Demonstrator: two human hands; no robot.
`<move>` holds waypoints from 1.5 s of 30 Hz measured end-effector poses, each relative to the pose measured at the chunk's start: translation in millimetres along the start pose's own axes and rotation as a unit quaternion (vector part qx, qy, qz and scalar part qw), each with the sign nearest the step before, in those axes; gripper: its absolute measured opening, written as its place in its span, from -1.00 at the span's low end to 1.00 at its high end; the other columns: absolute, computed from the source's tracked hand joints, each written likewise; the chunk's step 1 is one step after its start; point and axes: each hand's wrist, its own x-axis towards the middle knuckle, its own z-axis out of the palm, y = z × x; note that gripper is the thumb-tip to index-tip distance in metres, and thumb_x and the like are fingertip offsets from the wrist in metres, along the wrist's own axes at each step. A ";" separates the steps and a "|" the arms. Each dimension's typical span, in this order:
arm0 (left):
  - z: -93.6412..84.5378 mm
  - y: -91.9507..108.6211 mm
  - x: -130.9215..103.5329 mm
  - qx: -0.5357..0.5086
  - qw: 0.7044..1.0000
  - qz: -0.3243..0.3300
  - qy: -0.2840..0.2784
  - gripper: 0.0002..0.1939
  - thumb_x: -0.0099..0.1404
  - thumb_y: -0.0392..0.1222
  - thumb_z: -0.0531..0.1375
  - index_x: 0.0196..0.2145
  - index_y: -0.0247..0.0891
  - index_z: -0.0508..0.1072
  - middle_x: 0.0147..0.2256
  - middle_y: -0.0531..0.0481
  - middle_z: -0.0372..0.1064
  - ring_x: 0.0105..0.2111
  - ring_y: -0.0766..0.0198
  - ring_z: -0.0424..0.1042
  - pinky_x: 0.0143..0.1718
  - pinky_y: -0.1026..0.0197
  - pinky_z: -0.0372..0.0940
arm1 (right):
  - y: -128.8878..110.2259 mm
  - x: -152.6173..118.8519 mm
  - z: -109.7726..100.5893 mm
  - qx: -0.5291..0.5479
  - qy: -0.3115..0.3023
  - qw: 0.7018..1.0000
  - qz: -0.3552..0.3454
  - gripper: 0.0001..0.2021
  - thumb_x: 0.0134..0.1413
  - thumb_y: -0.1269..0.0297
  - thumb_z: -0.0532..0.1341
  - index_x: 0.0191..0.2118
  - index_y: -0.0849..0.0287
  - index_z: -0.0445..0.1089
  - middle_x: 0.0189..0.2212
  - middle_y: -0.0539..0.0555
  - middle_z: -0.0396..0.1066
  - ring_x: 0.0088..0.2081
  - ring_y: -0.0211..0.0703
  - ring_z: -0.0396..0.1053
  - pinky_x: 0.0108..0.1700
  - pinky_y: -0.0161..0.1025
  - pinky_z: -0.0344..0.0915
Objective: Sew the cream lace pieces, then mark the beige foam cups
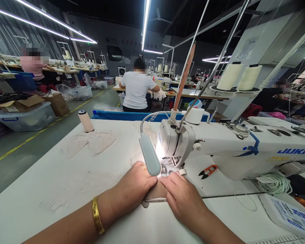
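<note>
A piece of beige fabric [156, 194] lies by the needle area of a white sewing machine [176, 140]. From the left, my left hand [133, 183] grips the fabric, its thumb near the presser foot [164, 169]. On the other side my right hand [181, 195] pinches the fabric's right edge, fingertips just in front of the foot. A grey lamp head [150, 156] hangs over my left fingers and partly hides them, lighting the needle area brightly. The needle itself cannot be made out.
Red-handled thread snips [207, 172] lie right of the machine's head. Pale fabric pieces [91, 144] and a thread cone [85, 121] sit at the table's left. A coiled pale cord [274, 184] and a white box [289, 215] are at right. A person [138, 88] sits ahead.
</note>
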 end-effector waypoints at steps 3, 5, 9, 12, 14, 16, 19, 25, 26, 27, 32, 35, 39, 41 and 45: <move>-3.4 0.9 4.4 -0.019 0.999 -0.043 -0.011 -0.70 0.42 -0.46 0.06 -0.45 -0.23 0.35 -0.38 0.05 0.44 -0.34 0.23 0.39 -0.24 0.15 0.22 | -0.1 2.0 -2.7 0.002 -0.006 1.000 0.007 -0.66 0.20 0.58 0.03 -0.12 0.10 0.47 -0.37 0.07 0.38 -0.40 -0.05 0.29 -0.41 -0.17 0.24; -4.9 1.0 6.9 -0.033 0.997 -0.071 -0.011 -0.70 0.43 -0.45 0.04 -0.43 -0.22 0.37 -0.39 0.05 0.44 -0.35 0.24 0.39 -0.23 0.16 0.24 | 0.2 3.0 -5.5 0.006 0.002 1.000 0.009 -0.68 0.27 0.54 0.01 -0.10 0.10 0.46 -0.39 0.06 0.39 -0.42 -0.07 0.30 -0.41 -0.17 0.27; -5.1 -1.0 9.7 -0.044 0.996 -0.072 0.014 -0.79 0.39 -0.41 0.09 -0.37 -0.18 0.40 -0.36 0.05 0.46 -0.32 0.20 0.43 -0.21 0.15 0.26 | 3.5 6.9 -12.1 -0.006 0.057 0.998 0.024 -0.68 0.41 0.43 0.00 0.11 0.17 0.41 -0.43 0.05 0.41 -0.38 -0.03 0.39 -0.36 -0.15 0.36; -4.6 -2.5 10.0 -0.047 0.997 -0.062 0.021 -0.83 0.35 -0.40 0.13 -0.33 -0.17 0.41 -0.35 0.05 0.46 -0.30 0.17 0.44 -0.20 0.15 0.27 | 5.0 9.8 -15.6 -0.007 0.068 0.997 0.044 -0.69 0.44 0.39 0.00 0.10 0.19 0.43 -0.37 0.10 0.46 -0.33 -0.02 0.45 -0.34 -0.15 0.41; -3.9 -2.3 9.7 -0.043 0.997 -0.061 0.020 -0.82 0.35 -0.42 0.11 -0.34 -0.18 0.39 -0.34 0.04 0.47 -0.30 0.18 0.43 -0.20 0.15 0.27 | 4.4 9.6 -16.3 0.003 0.068 0.997 0.046 -0.70 0.45 0.37 0.00 0.10 0.19 0.42 -0.33 0.11 0.49 -0.33 -0.04 0.47 -0.35 -0.17 0.42; -2.3 -1.1 9.3 -0.038 0.997 -0.065 0.015 -0.79 0.37 -0.44 0.08 -0.36 -0.19 0.37 -0.35 0.04 0.47 -0.32 0.21 0.43 -0.20 0.15 0.27 | 2.9 7.9 -15.9 0.014 0.079 0.996 0.046 -0.72 0.45 0.36 0.01 0.09 0.18 0.41 -0.32 0.11 0.50 -0.35 -0.06 0.48 -0.34 -0.17 0.44; 1.6 0.9 8.9 -0.026 0.997 -0.072 0.003 -0.76 0.39 -0.44 0.05 -0.38 -0.21 0.37 -0.33 0.01 0.49 -0.32 0.20 0.43 -0.24 0.16 0.27 | 1.6 4.9 -13.8 0.022 0.093 0.994 0.052 -0.74 0.44 0.35 0.02 0.08 0.13 0.39 -0.31 0.09 0.51 -0.36 -0.07 0.47 -0.33 -0.17 0.45; -24.5 -13.0 5.4 -0.053 0.992 -0.117 -0.010 -0.80 0.40 -0.33 0.09 -0.33 -0.20 0.49 -0.22 -0.07 0.56 -0.21 0.09 0.49 -0.11 0.05 0.34 | 10.8 -5.7 -6.3 0.012 0.071 0.996 0.046 -0.73 0.46 0.31 -0.01 0.09 0.05 0.36 -0.36 0.05 0.51 -0.34 -0.02 0.50 -0.36 -0.14 0.44; -37.3 -18.2 2.1 -0.051 0.989 -0.136 0.000 -0.80 0.42 -0.29 0.09 -0.27 -0.20 0.52 -0.16 -0.08 0.57 -0.16 0.07 0.50 -0.07 0.04 0.35 | 13.2 -8.7 -4.4 0.013 0.064 0.997 0.047 -0.74 0.46 0.28 0.00 0.10 0.04 0.36 -0.37 0.04 0.50 -0.33 -0.01 0.51 -0.35 -0.13 0.45; -51.8 -23.3 -2.6 -0.054 0.984 -0.169 0.018 -0.79 0.44 -0.25 0.09 -0.18 -0.19 0.54 -0.09 -0.09 0.57 -0.11 0.07 0.51 -0.05 0.04 0.36 | 15.4 -11.8 -2.2 0.015 0.056 0.997 0.052 -0.75 0.46 0.25 0.01 0.10 0.03 0.35 -0.38 0.03 0.49 -0.33 -0.01 0.51 -0.36 -0.13 0.46; -110.7 -27.6 -45.7 -0.124 0.920 -0.366 0.071 -0.77 0.42 -0.06 0.13 -0.12 -0.13 0.56 -0.10 0.00 0.58 -0.15 0.14 0.50 -0.16 0.11 0.38 | 18.6 -19.8 8.8 0.058 0.017 0.995 0.082 -0.74 0.49 0.15 0.00 0.11 -0.10 0.35 -0.19 0.03 0.55 -0.20 -0.02 0.55 -0.31 -0.16 0.50; -106.3 -12.2 -75.3 -0.094 0.923 -0.372 -0.025 -0.83 0.37 -0.13 0.14 -0.20 -0.18 0.51 -0.20 0.00 0.54 -0.24 0.15 0.47 -0.22 0.11 0.34 | 12.3 -16.0 8.2 0.076 0.011 0.997 0.006 -0.74 0.46 0.24 0.06 0.13 -0.11 0.35 -0.15 0.02 0.55 -0.18 -0.07 0.55 -0.25 -0.20 0.51; -71.2 5.2 -98.1 0.027 0.939 -0.322 -0.119 -0.93 0.29 -0.30 0.13 -0.33 -0.22 0.41 -0.29 -0.05 0.44 -0.31 0.13 0.40 -0.29 0.10 0.24 | -7.1 -3.3 0.7 0.084 -0.012 0.992 -0.089 -0.78 0.41 0.37 0.10 0.05 -0.03 0.37 -0.19 0.04 0.53 -0.22 -0.07 0.51 -0.22 -0.15 0.45; -57.7 7.7 -100.8 0.058 0.942 -0.306 -0.126 -0.90 0.27 -0.35 0.12 -0.40 -0.21 0.35 -0.30 -0.08 0.41 -0.32 0.11 0.37 -0.32 0.10 0.19 | -21.0 4.9 -1.6 0.096 -0.032 0.988 -0.114 -0.80 0.41 0.42 0.06 -0.08 0.02 0.39 -0.29 0.04 0.49 -0.30 -0.07 0.46 -0.28 -0.14 0.38; -50.0 3.8 -99.5 0.048 0.945 -0.306 -0.103 -0.84 0.23 -0.38 0.13 -0.46 -0.19 0.25 -0.35 -0.07 0.37 -0.37 0.12 0.33 -0.33 0.10 0.14 | -48.6 22.2 4.1 0.143 -0.048 0.981 -0.124 -0.76 0.40 0.47 0.00 -0.14 0.08 0.39 -0.34 0.05 0.42 -0.34 -0.11 0.38 -0.33 -0.18 0.29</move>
